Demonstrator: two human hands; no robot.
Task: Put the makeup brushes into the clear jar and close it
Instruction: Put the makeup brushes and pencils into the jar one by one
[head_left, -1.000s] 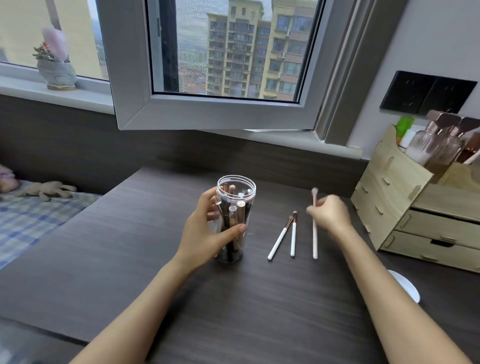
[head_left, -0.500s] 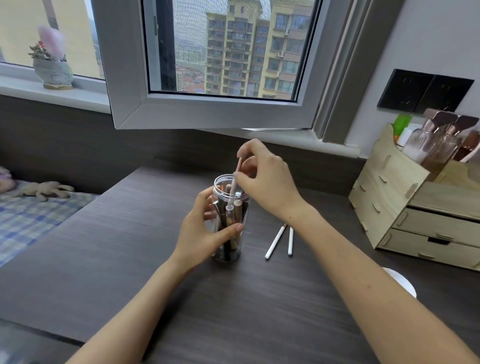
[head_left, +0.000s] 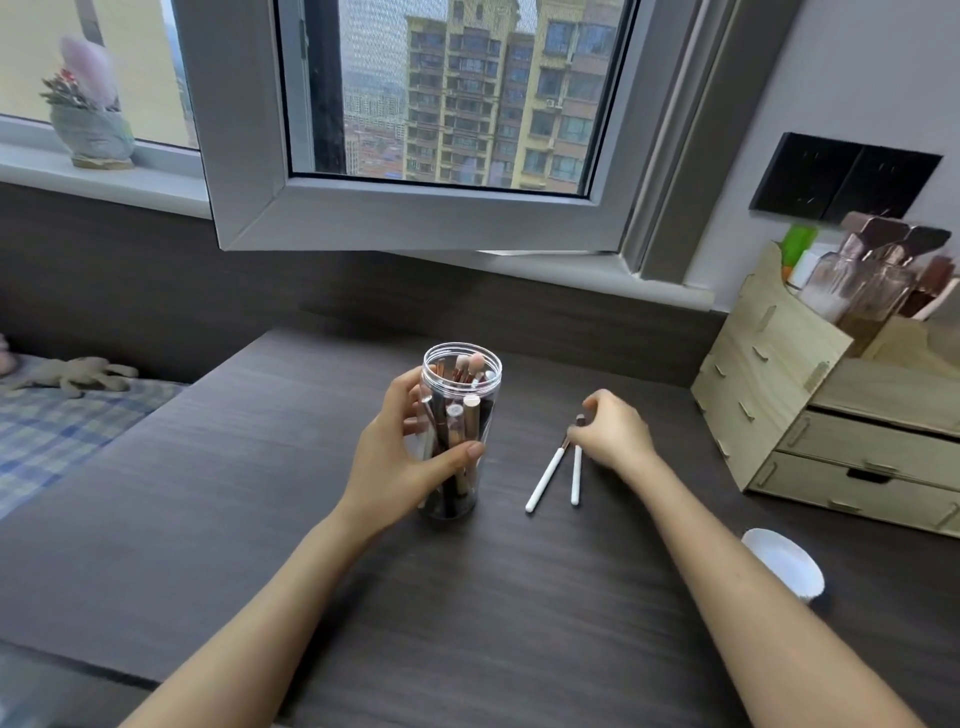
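Two brushes are left on the desk (head_left: 260, 493), where a second ago there were three; the third, which my right hand (head_left: 615, 434) was lowering into the jar (head_left: 461, 415) half a second back, now stands inside with the rest, its pale tip up near the open mouth. The jar has not moved: it stands upright on the dark wood, packed with handles, and my left hand (head_left: 402, 457) still wraps it, thumb across the front, fingers behind the clear wall.

My right hand has come back down from the jar's rim to the desk, just right of the jar. Its fingertips are pinched together at the head end of the right brush (head_left: 575, 478); whether they already grip it I cannot tell, since the hand covers that end and the image is a little blurred there. The brush's white handle still lies flat, pointing toward me. The left brush (head_left: 543, 480) lies beside it, slanting away at the near end, the two close at their heads.

A white lid (head_left: 784, 561) lies near the desk's right edge, past my right forearm, well apart from the jar. A wooden organizer (head_left: 779, 415) stands at far right.
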